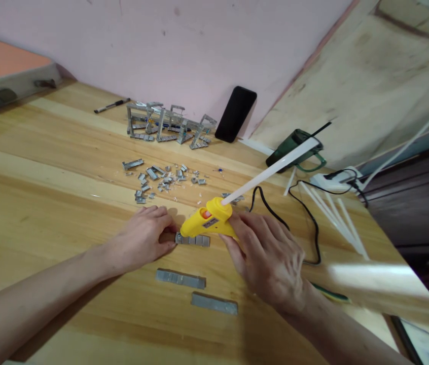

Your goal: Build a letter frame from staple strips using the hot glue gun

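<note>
My right hand is wrapped round a yellow hot glue gun, with a long white glue stick jutting from its back. The gun's nozzle meets the left end of a grey segmented strip lying on the table. My left hand is closed at that same end, its fingertips pinching the strip beside the nozzle. Nearer to me lie two more grey strips, one segmented and one smoother-looking.
Small grey offcuts are scattered beyond my hands. Several grey frame-like pieces stand near the wall, beside a leaning phone. A green mug, a power strip, spare glue sticks and a black cord lie right.
</note>
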`<move>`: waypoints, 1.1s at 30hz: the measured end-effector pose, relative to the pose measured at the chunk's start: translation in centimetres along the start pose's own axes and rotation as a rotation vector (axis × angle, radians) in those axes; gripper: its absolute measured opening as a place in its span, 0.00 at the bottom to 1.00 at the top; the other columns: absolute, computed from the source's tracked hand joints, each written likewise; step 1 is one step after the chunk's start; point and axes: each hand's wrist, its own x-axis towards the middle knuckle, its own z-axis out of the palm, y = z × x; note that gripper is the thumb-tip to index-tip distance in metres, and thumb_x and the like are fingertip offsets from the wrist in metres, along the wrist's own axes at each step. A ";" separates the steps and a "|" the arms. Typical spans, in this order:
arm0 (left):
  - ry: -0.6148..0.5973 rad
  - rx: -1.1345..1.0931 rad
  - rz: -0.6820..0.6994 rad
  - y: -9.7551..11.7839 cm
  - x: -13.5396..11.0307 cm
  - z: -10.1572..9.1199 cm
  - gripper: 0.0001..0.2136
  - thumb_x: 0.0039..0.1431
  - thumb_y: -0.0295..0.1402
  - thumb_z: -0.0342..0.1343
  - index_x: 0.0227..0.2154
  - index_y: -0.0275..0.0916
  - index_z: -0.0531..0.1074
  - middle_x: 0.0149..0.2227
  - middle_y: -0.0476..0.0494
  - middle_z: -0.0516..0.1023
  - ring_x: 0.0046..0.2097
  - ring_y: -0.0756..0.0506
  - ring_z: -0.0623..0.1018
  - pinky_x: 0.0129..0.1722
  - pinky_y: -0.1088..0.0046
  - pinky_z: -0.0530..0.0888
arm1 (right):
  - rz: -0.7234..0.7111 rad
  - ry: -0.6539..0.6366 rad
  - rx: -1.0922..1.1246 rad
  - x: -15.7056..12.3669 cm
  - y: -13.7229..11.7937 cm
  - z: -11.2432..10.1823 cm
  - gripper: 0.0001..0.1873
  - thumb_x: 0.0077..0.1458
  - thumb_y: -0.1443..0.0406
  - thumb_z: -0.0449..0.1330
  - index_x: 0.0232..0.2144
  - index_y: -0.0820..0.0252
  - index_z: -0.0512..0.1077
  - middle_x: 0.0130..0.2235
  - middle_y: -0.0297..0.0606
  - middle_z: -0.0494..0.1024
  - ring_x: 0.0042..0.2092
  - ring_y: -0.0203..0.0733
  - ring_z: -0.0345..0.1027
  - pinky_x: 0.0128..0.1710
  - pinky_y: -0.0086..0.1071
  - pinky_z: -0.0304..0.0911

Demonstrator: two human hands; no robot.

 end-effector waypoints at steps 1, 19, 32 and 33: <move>-0.004 -0.001 -0.001 0.0 0.0 0.0 0.07 0.50 0.30 0.55 0.33 0.39 0.72 0.35 0.44 0.74 0.41 0.40 0.72 0.42 0.63 0.68 | 0.006 -0.003 -0.001 0.0 0.0 0.0 0.12 0.54 0.69 0.58 0.42 0.66 0.68 0.34 0.41 0.76 0.32 0.42 0.65 0.31 0.33 0.58; -0.011 -0.007 -0.008 0.0 0.0 -0.1 0.07 0.50 0.30 0.54 0.34 0.39 0.72 0.35 0.45 0.74 0.41 0.41 0.72 0.42 0.64 0.68 | 0.006 0.003 0.007 0.1 0.1 0.1 0.10 0.55 0.68 0.57 0.41 0.66 0.68 0.33 0.41 0.76 0.32 0.41 0.65 0.31 0.33 0.58; -0.005 -0.013 -0.002 0.0 0.0 0.0 0.06 0.50 0.30 0.54 0.33 0.39 0.72 0.34 0.44 0.73 0.40 0.41 0.72 0.40 0.64 0.68 | 0.009 -0.008 0.021 0.1 0.1 0.2 0.11 0.54 0.68 0.58 0.41 0.67 0.69 0.34 0.41 0.76 0.33 0.42 0.66 0.32 0.33 0.59; -0.001 -0.011 0.001 -0.1 0.0 0.0 0.06 0.50 0.30 0.54 0.33 0.39 0.72 0.34 0.45 0.73 0.40 0.41 0.72 0.40 0.64 0.68 | 0.013 -0.013 0.021 0.1 0.1 0.2 0.11 0.54 0.68 0.59 0.41 0.67 0.69 0.34 0.42 0.76 0.33 0.42 0.66 0.32 0.33 0.59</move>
